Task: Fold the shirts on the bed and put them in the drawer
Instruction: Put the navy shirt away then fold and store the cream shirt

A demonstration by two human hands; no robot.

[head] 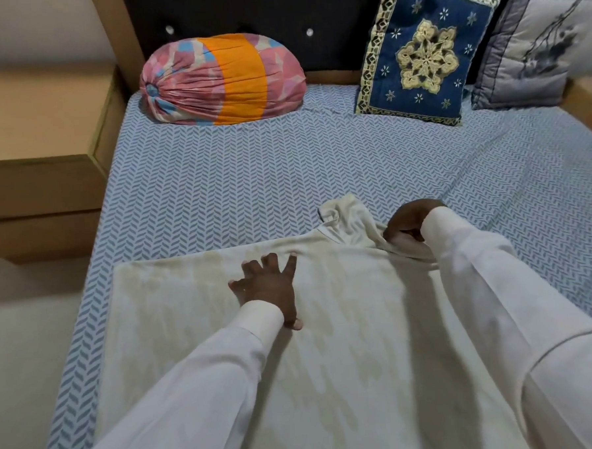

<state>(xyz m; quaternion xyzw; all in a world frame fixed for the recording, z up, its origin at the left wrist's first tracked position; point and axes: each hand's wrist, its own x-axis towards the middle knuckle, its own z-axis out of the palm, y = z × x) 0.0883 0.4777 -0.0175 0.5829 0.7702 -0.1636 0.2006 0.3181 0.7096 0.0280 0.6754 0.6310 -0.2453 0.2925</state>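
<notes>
Head view. Shows a cream shirt (355,341) spread flat over the lower centre of the frame, on a blue herringbone sheet (251,178), collar (335,215) pointing toward the upper centre. Finds the left hand (269,291) just left of centre, palm down on the cloth below the collar, fingers straight and splayed wide, pressing rather than holding. Finds the right hand (409,223) right of centre, at the shoulder beside the collar, fingers curled tight round a bunch of fabric. Reads as an early fold: pinning the body, drawing one shoulder or sleeve inward.

Could go wrong in several ways. Pulling too hard with the gripping hand against a light press: dragging the whole shirt across the bed, rucking the sheet underneath, skewing the fold line. Lifting the flat palm too early: losing the crease, letting slack cloth slide back. Gathering a bunch instead of a clean edge: trapping wrinkles under the fold, ending with a lumpy packet, awkward for a drawer. Cannot see the lower hem or the right side of the shirt, hidden under the person's own white sleeves (193,384), so possible overhang or snagging at the bed edge there.

Places a pale wooden bedside unit (34,162), likely home of the drawer, at the left edge, well apart from the shirt and closed as far as visible; opening it calls for a free hand, hence some risk of a one-handed carry undoing the fold. Leaves bolster (222,80), blue embroidered cushion (423,56) and grey cushion (532,47) along the top, well apart from the work.
</notes>
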